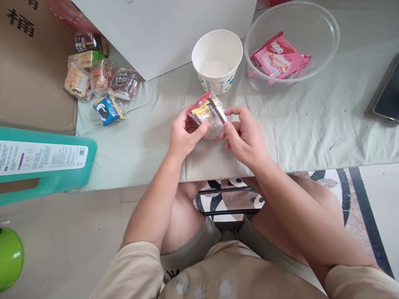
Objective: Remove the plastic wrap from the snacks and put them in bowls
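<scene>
My left hand (186,135) is closed on a clear plastic snack packet (214,126) with red and yellow printing at its top, the thumb lying across its front. My right hand (245,135) pinches a slim silver-and-dark metal tool (218,111) between thumb and fingers. The tool lies slantwise over the upper part of the packet; its exact kind is hard to make out. Both hands are just above the cloth near the table's front edge. Right behind the packet stands a white paper tub (217,58) with blue print.
Several wrapped snacks (99,77) lie at the left, beside a cardboard box (37,83) and a green jug (62,182). A clear plastic bowl (324,54) holds pink wafer packs (277,58). A white box (162,33) stands behind; a dark-screened device (388,93) is at the right.
</scene>
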{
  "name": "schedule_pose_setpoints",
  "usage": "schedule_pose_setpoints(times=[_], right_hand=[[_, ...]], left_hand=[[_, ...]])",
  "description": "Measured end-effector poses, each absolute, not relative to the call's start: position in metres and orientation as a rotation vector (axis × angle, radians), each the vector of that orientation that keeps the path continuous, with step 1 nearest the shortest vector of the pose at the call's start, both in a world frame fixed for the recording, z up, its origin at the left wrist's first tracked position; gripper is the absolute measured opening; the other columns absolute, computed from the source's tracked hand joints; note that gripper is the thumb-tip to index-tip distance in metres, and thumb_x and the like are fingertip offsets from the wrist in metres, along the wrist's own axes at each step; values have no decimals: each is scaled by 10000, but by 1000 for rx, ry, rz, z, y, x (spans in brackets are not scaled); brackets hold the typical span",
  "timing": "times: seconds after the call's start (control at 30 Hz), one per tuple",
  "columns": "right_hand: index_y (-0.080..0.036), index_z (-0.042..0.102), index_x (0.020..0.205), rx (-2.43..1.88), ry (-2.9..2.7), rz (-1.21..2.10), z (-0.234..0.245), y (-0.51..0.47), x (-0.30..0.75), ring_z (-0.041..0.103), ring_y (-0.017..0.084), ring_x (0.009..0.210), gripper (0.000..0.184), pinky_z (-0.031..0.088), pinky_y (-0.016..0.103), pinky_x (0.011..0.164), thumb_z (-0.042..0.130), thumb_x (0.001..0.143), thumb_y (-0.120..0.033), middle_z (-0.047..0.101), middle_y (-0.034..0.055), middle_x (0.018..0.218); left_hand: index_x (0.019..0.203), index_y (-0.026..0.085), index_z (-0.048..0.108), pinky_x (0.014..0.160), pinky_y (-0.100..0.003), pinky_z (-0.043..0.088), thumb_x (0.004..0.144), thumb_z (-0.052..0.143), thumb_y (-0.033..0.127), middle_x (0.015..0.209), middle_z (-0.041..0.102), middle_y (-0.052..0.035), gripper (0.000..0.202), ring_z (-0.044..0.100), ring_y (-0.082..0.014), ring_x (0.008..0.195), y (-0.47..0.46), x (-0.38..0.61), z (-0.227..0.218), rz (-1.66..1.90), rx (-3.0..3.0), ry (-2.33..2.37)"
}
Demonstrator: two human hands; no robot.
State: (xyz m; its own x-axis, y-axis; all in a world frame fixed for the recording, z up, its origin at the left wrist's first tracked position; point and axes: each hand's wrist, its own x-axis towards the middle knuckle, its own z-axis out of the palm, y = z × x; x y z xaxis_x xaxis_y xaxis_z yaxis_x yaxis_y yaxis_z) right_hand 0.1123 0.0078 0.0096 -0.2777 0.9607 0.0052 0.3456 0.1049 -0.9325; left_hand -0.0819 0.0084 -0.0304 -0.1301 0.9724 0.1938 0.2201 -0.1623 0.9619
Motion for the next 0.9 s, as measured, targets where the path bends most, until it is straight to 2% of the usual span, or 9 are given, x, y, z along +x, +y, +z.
schedule_pose_setpoints(times=[0.1,0.23,0.43,0.5,0.67,0.77,0.9], right_hand=[[-285,541,1243,-1327,-1775,1118,10,8,112,592,175,573,261,469,359,656,553,984,-310,691,-44,726],[-290,555,1258,-1344,-1829,1094,10,7,112,580,170,554,264,454,341,640,514,997,-301,682,-43,714],[-283,646,1254,-1468,-2047,708,12,2,114,456,168,488,300,327,308,592,502,998,-343,497,-34,579],[-276,664,1267,-1504,-2100,663,14,0,114,434,169,485,333,306,304,588,492,992,-349,478,-27,575],[-284,686,1287,-1528,-2170,698,18,-4,117,442,171,508,399,272,287,585,465,965,-363,528,-17,585],[-273,709,1237,-1526,-2187,759,17,-3,122,522,184,570,383,293,291,599,458,961,-363,641,9,669],[-239,714,1169,-1590,-2048,702,10,10,133,597,206,668,340,356,316,637,471,957,-347,766,71,936]], left_hand=[[1165,217,704,738,-300,636,733,799,737,1016,776,-63,682,760,-200,863,9,-83,-29,1367,1426,1394],[1127,227,716,752,-296,623,734,806,725,997,776,-48,640,751,-186,852,9,-83,-29,1435,1396,1409],[1061,226,726,784,-280,603,686,863,698,990,769,-40,618,744,-182,886,10,-84,-28,1556,1237,1395],[1039,223,726,799,-284,601,661,891,677,989,761,-41,614,740,-190,904,10,-85,-26,1598,1153,1377],[996,241,714,765,-290,603,638,902,655,1029,743,-50,579,734,-235,1008,11,-92,-13,1666,882,1300],[967,236,699,806,-304,612,686,841,692,1051,742,-65,553,717,-259,1100,12,-96,-9,1705,787,1269],[984,220,636,701,-264,576,658,886,655,979,728,-46,599,719,-191,877,6,-88,-16,1541,897,1398]])
